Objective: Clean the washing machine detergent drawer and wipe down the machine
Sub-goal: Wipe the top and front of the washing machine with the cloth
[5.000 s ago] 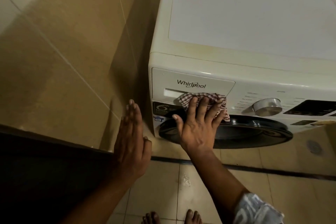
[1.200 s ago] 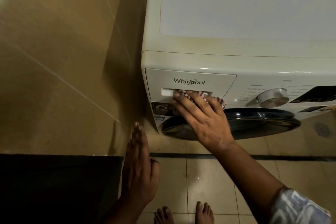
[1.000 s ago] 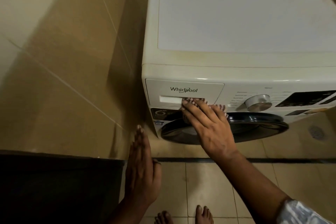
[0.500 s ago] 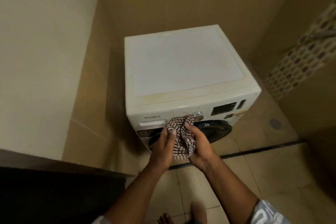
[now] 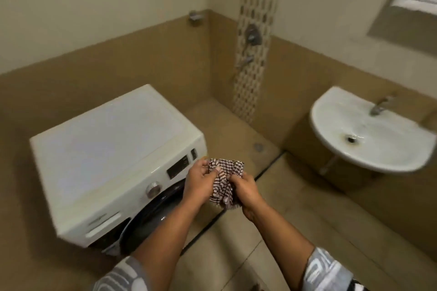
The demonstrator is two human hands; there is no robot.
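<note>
Both hands, left hand [image 5: 199, 183] and right hand [image 5: 246, 190], are gripping the checked cloth [image 5: 224, 181] between their fingers, with the washing machine [image 5: 106, 149] just beside the left fingers.

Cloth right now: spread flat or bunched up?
Bunched up: the checked cloth is crumpled between the left hand and right hand, both gripping it.

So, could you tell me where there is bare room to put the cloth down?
The flat top of the washing machine is bare, edge to edge. The sink is bare too, below the tap. Between them, the left hand and right hand both grip the cloth.
</note>
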